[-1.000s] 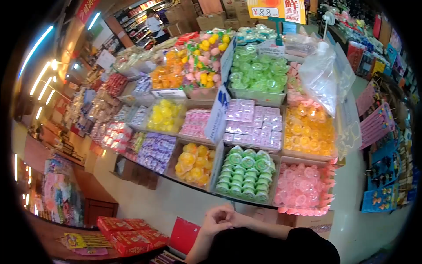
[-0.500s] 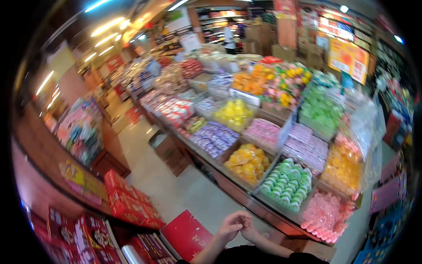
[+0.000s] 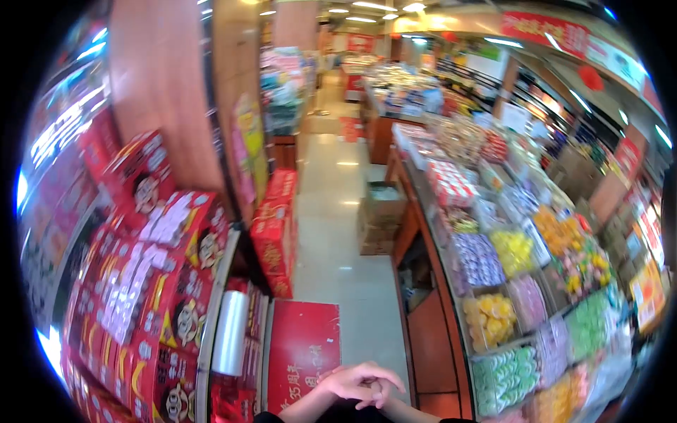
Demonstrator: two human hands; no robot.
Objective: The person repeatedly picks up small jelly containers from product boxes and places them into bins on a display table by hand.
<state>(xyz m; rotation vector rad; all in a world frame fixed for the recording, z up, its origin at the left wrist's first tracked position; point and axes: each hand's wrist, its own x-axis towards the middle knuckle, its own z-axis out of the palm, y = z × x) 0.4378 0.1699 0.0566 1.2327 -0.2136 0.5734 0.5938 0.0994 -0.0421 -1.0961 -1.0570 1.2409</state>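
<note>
At the bottom centre, my left hand (image 3: 350, 381) reaches in with its fingers stretched out across my right hand (image 3: 381, 396). The two hands overlap and touch, with fingers apart and loosely crossed. No object shows in either hand. Part of my right hand is hidden behind my left. Beyond them on the floor lies a red board (image 3: 303, 345) with pale writing, the nearest thing to my hands.
Stacked red packages (image 3: 187, 321) and a shiny clear roll (image 3: 230, 331) stand at left. Red boxes (image 3: 275, 236) line the aisle (image 3: 328, 233). At right, a wooden counter (image 3: 431, 338) holds bins of wrapped yellow sweets (image 3: 489, 319) and green ones (image 3: 506, 377). Cardboard boxes (image 3: 379, 225) sit beside it.
The view has swung left, so the sweets counter now stands at right and the aisle in the middle. My hands remain together, with my left fingers now stretched over my right hand.
</note>
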